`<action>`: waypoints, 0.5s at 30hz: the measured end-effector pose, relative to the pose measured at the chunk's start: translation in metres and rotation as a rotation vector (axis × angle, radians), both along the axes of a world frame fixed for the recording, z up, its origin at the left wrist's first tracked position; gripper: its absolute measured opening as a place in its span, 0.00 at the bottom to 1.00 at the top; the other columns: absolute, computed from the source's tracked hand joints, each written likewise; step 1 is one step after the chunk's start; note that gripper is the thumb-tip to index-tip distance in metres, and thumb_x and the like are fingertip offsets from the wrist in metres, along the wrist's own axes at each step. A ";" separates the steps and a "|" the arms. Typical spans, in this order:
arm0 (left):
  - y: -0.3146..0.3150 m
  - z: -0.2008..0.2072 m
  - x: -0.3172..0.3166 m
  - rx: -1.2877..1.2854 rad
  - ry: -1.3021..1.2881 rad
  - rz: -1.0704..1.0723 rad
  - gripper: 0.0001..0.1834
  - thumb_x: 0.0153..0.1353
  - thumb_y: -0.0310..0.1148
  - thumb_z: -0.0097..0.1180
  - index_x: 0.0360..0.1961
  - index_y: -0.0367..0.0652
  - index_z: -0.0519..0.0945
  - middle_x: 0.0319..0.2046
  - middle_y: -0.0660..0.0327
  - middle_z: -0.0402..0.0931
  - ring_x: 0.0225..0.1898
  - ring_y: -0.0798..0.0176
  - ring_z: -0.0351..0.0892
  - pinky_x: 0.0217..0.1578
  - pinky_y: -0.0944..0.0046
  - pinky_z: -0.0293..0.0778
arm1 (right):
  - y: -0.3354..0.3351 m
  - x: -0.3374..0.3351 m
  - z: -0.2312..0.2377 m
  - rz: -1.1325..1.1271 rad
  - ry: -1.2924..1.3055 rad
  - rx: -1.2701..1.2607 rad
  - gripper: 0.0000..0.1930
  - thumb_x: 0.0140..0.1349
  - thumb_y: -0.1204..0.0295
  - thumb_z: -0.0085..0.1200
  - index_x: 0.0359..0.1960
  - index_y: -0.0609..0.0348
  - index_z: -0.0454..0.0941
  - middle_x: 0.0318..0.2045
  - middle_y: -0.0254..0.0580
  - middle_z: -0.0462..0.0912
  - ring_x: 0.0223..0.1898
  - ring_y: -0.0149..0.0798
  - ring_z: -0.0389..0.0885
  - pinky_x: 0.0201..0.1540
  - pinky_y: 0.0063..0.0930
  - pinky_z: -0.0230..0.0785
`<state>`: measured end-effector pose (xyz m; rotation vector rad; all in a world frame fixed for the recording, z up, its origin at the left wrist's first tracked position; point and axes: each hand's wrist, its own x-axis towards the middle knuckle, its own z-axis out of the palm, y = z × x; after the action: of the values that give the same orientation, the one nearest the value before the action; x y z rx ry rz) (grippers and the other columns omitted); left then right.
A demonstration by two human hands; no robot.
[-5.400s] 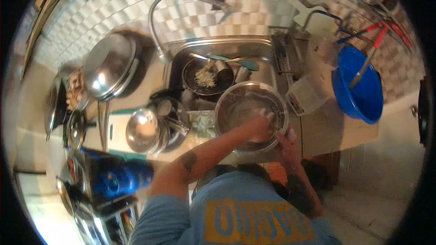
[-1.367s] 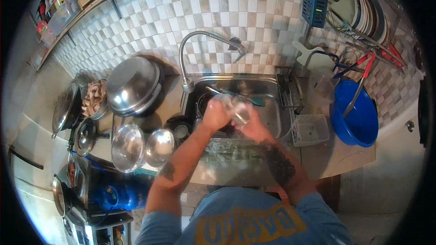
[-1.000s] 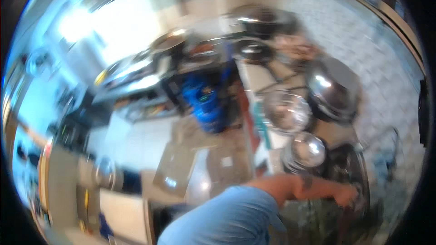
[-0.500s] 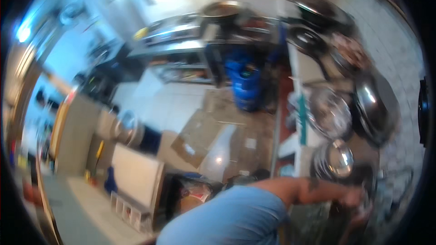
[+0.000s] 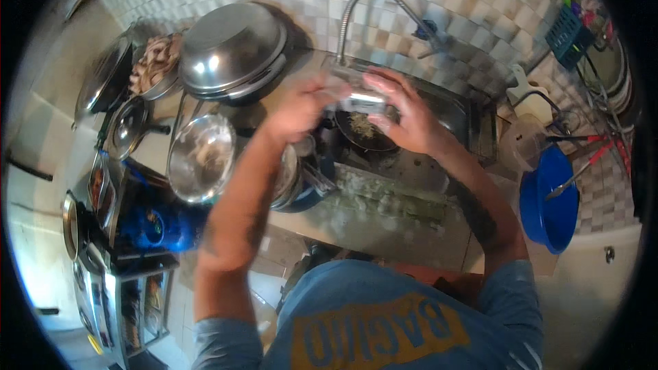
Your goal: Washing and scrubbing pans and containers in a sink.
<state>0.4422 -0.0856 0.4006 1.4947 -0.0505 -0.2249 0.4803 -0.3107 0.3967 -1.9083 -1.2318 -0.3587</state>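
Observation:
Over the sink (image 5: 449,120) my two hands meet around a small, shiny, silvery thing (image 5: 364,101), blurred by motion, so its exact kind is unclear. My left hand (image 5: 301,106) grips its left end with bent fingers. Around its right side curl the wet-looking fingers and thumb of my right hand (image 5: 410,115). Just below, a dark round pan (image 5: 373,147) in the sink holds pale shredded scraps (image 5: 362,125). A flexible tap (image 5: 345,24) arches behind my hands.
Left of the sink are a large upturned metal basin (image 5: 229,48), a steel bowl (image 5: 201,157) and stacked pots (image 5: 288,178). A blue basin (image 5: 550,199) stands at the right below hanging utensils (image 5: 569,34). A blue gas cylinder (image 5: 161,226) is lower left.
My view has swung from the room and stove round to the sink. Both forearms are now in front of me, and the hands with the silvery thing show in the middle.

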 end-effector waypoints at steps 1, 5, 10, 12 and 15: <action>0.014 -0.007 0.006 0.000 -0.278 -0.020 0.10 0.58 0.31 0.58 0.39 0.40 0.80 0.33 0.63 0.79 0.35 0.70 0.74 0.34 0.70 0.69 | 0.002 0.001 -0.013 0.036 0.239 0.072 0.27 0.57 0.72 0.58 0.59 0.58 0.65 0.52 0.51 0.73 0.52 0.49 0.75 0.53 0.40 0.68; 0.052 0.038 -0.027 0.705 -0.422 0.177 0.14 0.57 0.35 0.60 0.38 0.35 0.78 0.29 0.60 0.79 0.31 0.69 0.74 0.34 0.67 0.71 | -0.038 0.028 -0.109 -0.219 0.732 -0.702 0.32 0.62 0.53 0.48 0.62 0.62 0.62 0.52 0.59 0.73 0.53 0.54 0.73 0.53 0.42 0.67; 0.158 -0.003 -0.076 1.112 -0.419 0.330 0.15 0.50 0.26 0.64 0.41 0.37 0.80 0.34 0.55 0.81 0.35 0.63 0.80 0.39 0.63 0.74 | -0.022 0.003 -0.222 -0.328 0.879 -1.072 0.36 0.63 0.43 0.38 0.48 0.70 0.74 0.49 0.62 0.75 0.52 0.57 0.74 0.55 0.44 0.64; 0.190 -0.037 -0.095 1.164 -0.339 0.384 0.14 0.50 0.32 0.64 0.38 0.38 0.80 0.33 0.51 0.80 0.36 0.54 0.80 0.38 0.59 0.74 | -0.006 0.006 -0.242 -0.373 0.793 -0.935 0.36 0.63 0.42 0.39 0.43 0.71 0.76 0.47 0.62 0.77 0.51 0.56 0.75 0.55 0.44 0.65; 0.211 -0.077 -0.116 1.305 -0.234 0.487 0.19 0.51 0.43 0.64 0.34 0.37 0.79 0.32 0.47 0.79 0.36 0.45 0.79 0.37 0.53 0.74 | 0.017 0.012 -0.229 -0.359 0.947 -0.886 0.41 0.58 0.41 0.46 0.51 0.76 0.70 0.49 0.68 0.74 0.53 0.56 0.73 0.57 0.42 0.61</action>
<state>0.3261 0.1253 0.3232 2.7551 0.3342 0.4109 0.4923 -0.2936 0.1678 -2.5272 -0.3790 0.9874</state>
